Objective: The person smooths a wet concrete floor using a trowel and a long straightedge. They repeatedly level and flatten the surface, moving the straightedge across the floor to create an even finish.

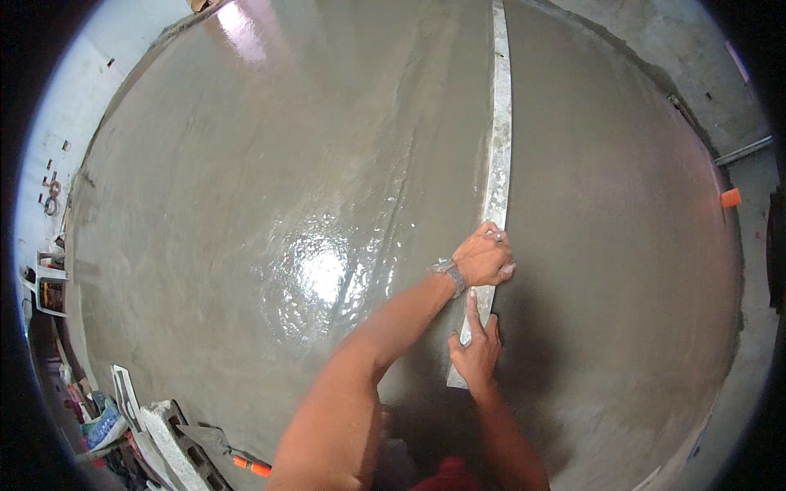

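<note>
A long pale metal straightedge (500, 106) lies on wet, smooth grey cement (188, 213), running from below the middle of the view up to the top. My left hand (485, 255), with a ring and a wristwatch, grips the bar from above, fingers curled over it. Below it, my right hand (476, 352) holds the same bar near its lower end, index finger stretched along its top. A faint ridge runs in the glossy surface left of the bar.
A pale wall (74, 74) borders the left, with a white plastic chair (49, 290) and clutter. At lower left lie a concrete block (176, 438) and orange-handled tools (258, 468). An orange object (730, 198) and a metal pipe (741, 151) sit at the right edge.
</note>
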The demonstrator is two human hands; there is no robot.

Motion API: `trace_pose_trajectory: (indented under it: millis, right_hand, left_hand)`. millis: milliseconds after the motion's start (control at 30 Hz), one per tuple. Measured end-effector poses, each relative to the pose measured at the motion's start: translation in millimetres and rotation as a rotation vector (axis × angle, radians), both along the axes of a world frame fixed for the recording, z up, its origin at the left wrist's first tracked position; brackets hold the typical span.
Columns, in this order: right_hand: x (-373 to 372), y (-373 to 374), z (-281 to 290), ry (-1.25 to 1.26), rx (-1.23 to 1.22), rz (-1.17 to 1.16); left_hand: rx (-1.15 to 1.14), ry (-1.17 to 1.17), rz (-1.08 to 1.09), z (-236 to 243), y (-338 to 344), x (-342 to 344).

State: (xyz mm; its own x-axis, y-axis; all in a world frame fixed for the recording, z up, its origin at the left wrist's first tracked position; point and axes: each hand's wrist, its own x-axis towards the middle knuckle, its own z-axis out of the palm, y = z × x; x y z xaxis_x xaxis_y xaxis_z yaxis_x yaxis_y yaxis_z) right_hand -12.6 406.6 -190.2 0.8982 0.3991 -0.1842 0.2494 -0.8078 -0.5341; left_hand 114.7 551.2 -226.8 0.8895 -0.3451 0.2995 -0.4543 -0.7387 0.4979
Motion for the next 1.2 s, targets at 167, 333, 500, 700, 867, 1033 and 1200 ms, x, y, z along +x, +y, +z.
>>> trace_pose_trajectory:
  millis: [167,333,500,700,867,1033,1200]
  right_hand:
    - [-40.8,-22.3,-3.4,-0.055,0.023,0.039]
    - [-20.2,-6.6,-10.8,-0.127,0.028,0.052]
    - [-27.1,-7.9,-4.3,-0.009,-0.006,0.047]
    - [-28.1,-3.7,-5.7,-0.065,-0.003,0.044]
    - [-14.1,7.8,-7.3,-0.037,0.010,0.037]
    - [-36.8,-6.0,-1.8,-0.035,0.004,0.037]
    - [-14.5,14.1,-6.0,-0.057,0.027,0.023]
  left_hand:
    - [-0.091,-0.030,-0.060,0.5,-15.4,-37.9]
    - [-0.022,-0.086,0.008,-8.8,-3.7,-18.2]
    - [0.029,-0.119,0.026,-3.6,0.3,-22.1]
    - [-0.052,-0.090,0.026,-5.0,1.9,-25.7]
    - [0.022,-0.031,0.030,-5.9,11.8,-12.8]
    - [-0.128,-0.047,-0.027,-3.5,1.3,-33.4]
    - [-0.059,-0.012,-0.024,-3.1,22.3,-11.4]
